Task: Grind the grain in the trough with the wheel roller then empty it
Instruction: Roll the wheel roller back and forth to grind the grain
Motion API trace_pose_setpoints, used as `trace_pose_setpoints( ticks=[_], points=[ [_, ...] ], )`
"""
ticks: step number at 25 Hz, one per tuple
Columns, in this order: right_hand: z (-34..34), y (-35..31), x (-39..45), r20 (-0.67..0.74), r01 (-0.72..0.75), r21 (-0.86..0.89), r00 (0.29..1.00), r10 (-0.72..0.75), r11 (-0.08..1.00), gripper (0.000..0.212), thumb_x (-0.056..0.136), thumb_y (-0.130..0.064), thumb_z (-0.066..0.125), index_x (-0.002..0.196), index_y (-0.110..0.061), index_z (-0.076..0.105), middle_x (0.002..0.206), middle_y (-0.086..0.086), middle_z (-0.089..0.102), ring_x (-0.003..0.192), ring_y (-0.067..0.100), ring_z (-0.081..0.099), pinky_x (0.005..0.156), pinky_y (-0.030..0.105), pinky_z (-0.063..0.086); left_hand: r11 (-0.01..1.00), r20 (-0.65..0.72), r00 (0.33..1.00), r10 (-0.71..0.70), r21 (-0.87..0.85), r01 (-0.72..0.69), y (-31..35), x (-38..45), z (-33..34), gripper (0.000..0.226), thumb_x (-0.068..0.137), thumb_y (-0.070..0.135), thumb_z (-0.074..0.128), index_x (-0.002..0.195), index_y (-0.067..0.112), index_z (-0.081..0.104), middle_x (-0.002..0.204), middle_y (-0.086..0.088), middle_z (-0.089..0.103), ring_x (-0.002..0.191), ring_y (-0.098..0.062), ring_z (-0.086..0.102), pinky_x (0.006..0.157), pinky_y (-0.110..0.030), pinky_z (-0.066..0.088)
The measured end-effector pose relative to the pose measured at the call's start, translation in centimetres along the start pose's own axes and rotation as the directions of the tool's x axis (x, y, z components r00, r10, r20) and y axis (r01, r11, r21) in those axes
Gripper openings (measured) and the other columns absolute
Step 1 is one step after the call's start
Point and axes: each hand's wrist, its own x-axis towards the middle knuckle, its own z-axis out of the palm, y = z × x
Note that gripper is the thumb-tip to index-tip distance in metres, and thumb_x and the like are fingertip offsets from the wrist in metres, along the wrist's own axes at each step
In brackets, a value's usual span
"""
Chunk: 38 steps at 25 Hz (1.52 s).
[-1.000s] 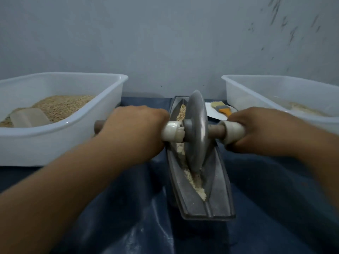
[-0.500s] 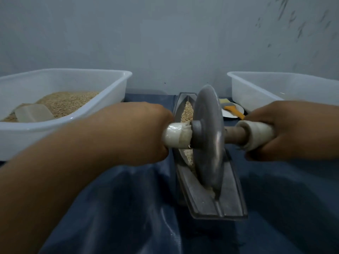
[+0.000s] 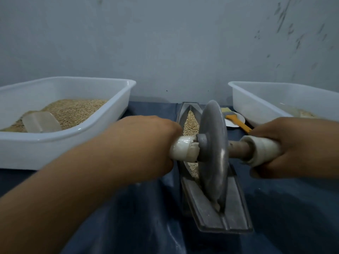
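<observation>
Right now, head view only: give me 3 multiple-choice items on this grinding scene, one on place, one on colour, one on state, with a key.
1. Where does the clear scoop lie?
A. In the left tub, on the grain
B. In the trough
C. On the blue cloth

2. What colour is the brush handle beside the right tub?
A. Green
B. Orange
C. Black

3. How is the wheel roller held?
A. Left hand only
B. Lying free in the trough
C. Both hands grip its axle grips

Key: 1 A, the scoop rests on the grain in the left tub. 2 B, the handle shows orange. 3 C, the left hand and right hand each wrap a white grip, with the disc standing in the metal trough.
</observation>
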Motion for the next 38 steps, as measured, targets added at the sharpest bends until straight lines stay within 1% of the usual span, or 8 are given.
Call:
trace_pose_setpoints(
  ticks=[4,6,9,17,24,27,32,38],
  points=[
    [-0.1,-0.5,0.7,0.021,-0.004,0.09,1.0,0.002,0.996,0.052,0.043,-0.069,0.065,0.091,-0.048,0.063,0.072,-0.019,0.066,0.06,0.0,0.062,0.054,0.026,0.051,0.995,-0.063,0.998,-0.032,0.089,0.038,0.2,0.5,0.2,0.026,0.071,0.038,0.062,0.068,0.034,0.037,0.059,0.013,0.042,0.052,-0.002,0.039,0.048,-0.023,0.032],
    [1.3,-0.9,2.3,-0.151,-0.053,0.08,0.986,0.065,0.995,0.032,0.057,-0.055,0.07,0.084,-0.038,0.062,0.072,-0.01,0.066,0.064,0.007,0.061,0.055,0.03,0.046,0.978,-0.165,0.983,-0.075,0.182,0.105,0.5,1.3,1.3,0.031,0.08,0.039,0.059,0.073,0.032,0.029,0.061,0.012,0.035,0.05,-0.004,0.027,0.045,-0.024,0.014],
    [3.1,-1.8,3.6,-0.394,-0.143,-0.09,0.914,0.097,0.986,0.017,0.077,-0.039,0.064,0.087,-0.028,0.057,0.083,-0.007,0.064,0.08,0.023,0.061,0.061,0.03,0.043,0.985,-0.114,0.983,-0.142,0.079,0.152,0.1,2.4,2.3,0.023,0.087,0.034,0.054,0.083,0.032,0.032,0.074,0.009,0.044,0.063,-0.011,0.037,0.055,-0.028,0.025],
    [-1.0,-0.4,-0.6,0.113,0.041,0.083,0.992,-0.05,0.996,0.057,0.04,-0.069,0.061,0.093,-0.046,0.061,0.072,-0.022,0.065,0.06,-0.001,0.062,0.054,0.026,0.048,1.0,-0.049,0.999,0.005,0.01,-0.004,-0.4,0.2,0.0,0.021,0.064,0.033,0.062,0.07,0.037,0.042,0.058,0.013,0.044,0.052,-0.002,0.039,0.048,-0.022,0.028],
    [3.6,-1.5,4.8,-0.467,-0.143,-0.135,0.882,0.065,0.981,0.021,0.08,-0.035,0.064,0.1,-0.029,0.061,0.096,-0.002,0.068,0.091,0.028,0.063,0.066,0.03,0.037,0.985,-0.127,0.98,-0.153,0.056,0.161,-0.6,3.3,2.9,0.017,0.086,0.034,0.055,0.085,0.03,0.038,0.084,0.006,0.056,0.07,-0.017,0.044,0.061,-0.03,0.031],
    [2.2,-0.7,3.8,-0.282,-0.067,-0.072,0.958,0.044,0.995,0.015,0.075,-0.034,0.067,0.087,-0.029,0.06,0.084,-0.008,0.065,0.076,0.018,0.062,0.06,0.031,0.044,0.993,-0.021,0.993,-0.113,0.02,0.114,-0.7,3.0,2.3,0.018,0.083,0.029,0.057,0.079,0.029,0.04,0.081,0.008,0.056,0.072,-0.016,0.049,0.064,-0.029,0.039],
    [-1.1,0.0,-0.6,0.091,0.082,0.135,0.991,-0.095,0.987,0.054,0.042,-0.067,0.063,0.091,-0.043,0.063,0.071,-0.018,0.066,0.061,0.0,0.062,0.049,0.018,0.046,0.988,0.118,0.993,0.026,-0.154,-0.007,-1.6,0.3,-0.5,0.024,0.055,0.042,0.055,0.079,0.042,0.052,0.065,0.013,0.059,0.055,-0.003,0.055,0.055,-0.026,0.048],
    [3.0,-0.9,4.2,-0.405,-0.125,-0.053,0.91,0.093,0.991,0.02,0.078,-0.042,0.067,0.094,-0.031,0.062,0.089,-0.007,0.068,0.084,0.022,0.063,0.063,0.03,0.042,0.984,-0.115,0.983,-0.146,0.088,0.157,-0.6,2.8,2.5,0.018,0.082,0.033,0.057,0.08,0.029,0.04,0.07,0.007,0.047,0.064,-0.016,0.045,0.059,-0.03,0.033]
  ],
)
